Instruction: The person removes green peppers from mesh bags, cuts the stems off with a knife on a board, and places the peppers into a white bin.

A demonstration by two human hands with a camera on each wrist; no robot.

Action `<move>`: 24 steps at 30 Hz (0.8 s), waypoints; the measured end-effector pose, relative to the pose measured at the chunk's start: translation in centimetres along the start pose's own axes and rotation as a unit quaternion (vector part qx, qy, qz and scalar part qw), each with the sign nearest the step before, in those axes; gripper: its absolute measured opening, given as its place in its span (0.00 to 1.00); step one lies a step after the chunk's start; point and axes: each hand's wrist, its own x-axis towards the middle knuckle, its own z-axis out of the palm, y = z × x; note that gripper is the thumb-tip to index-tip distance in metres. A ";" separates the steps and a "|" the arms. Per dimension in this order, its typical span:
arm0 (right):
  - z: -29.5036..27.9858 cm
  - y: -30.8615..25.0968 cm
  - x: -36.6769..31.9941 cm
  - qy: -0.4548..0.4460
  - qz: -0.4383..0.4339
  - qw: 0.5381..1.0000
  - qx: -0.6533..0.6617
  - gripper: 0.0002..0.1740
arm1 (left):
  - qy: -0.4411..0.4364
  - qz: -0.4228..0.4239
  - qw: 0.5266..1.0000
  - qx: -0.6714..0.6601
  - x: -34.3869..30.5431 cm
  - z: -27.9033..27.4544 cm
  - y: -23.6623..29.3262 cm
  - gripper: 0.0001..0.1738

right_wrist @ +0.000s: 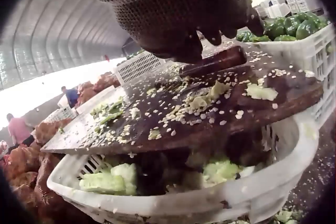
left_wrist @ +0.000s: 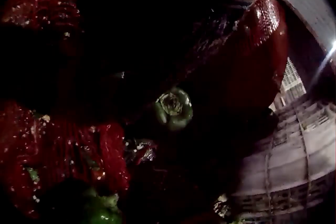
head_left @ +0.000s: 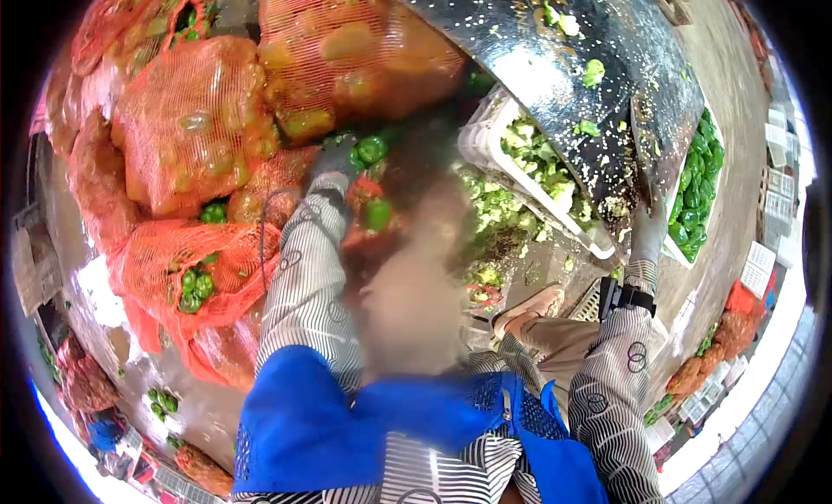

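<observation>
The left hand (head_left: 334, 170) is reaching among peppers (head_left: 371, 149) between the red sacks (head_left: 195, 123); I cannot tell its grip. The right hand (head_left: 648, 234) is gripping a knife (right_wrist: 212, 62) lying at the board's (head_left: 555, 71) corner, over a crate (right_wrist: 262, 182).

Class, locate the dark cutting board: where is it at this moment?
In the right wrist view, the cutting board lies across the white crate of pepper scraps, beneath the gloved right hand; in the head view it is on the person's right.
</observation>
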 end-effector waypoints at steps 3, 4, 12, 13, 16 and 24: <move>0.6 0.9 1.3 -0.022 -0.012 1.000 0.013 0.29 | -0.040 -0.014 0.997 0.070 2.2 6.9 -2.6 0.30; 1.0 0.9 1.6 -0.020 -0.037 0.999 0.013 0.30 | -0.010 -0.021 0.996 0.085 -0.4 6.8 -2.3 0.31; 0.6 -0.7 4.2 -0.043 -0.065 0.991 -0.105 0.32 | -0.049 -0.146 0.975 -0.157 -11.0 3.4 -2.7 0.41; 0.5 -0.5 4.3 -0.041 -0.059 0.993 -0.095 0.32 | -0.008 -0.123 0.951 -0.283 -11.5 4.4 -3.4 0.39; -0.6 -1.4 3.5 -0.106 0.015 0.982 0.158 0.36 | 0.095 0.002 0.833 -0.546 -12.7 -1.3 1.8 0.33; -4.3 -6.5 -3.7 -0.116 -0.010 0.905 0.409 0.29 | 0.223 0.379 0.852 -0.282 -8.8 -14.4 27.8 0.39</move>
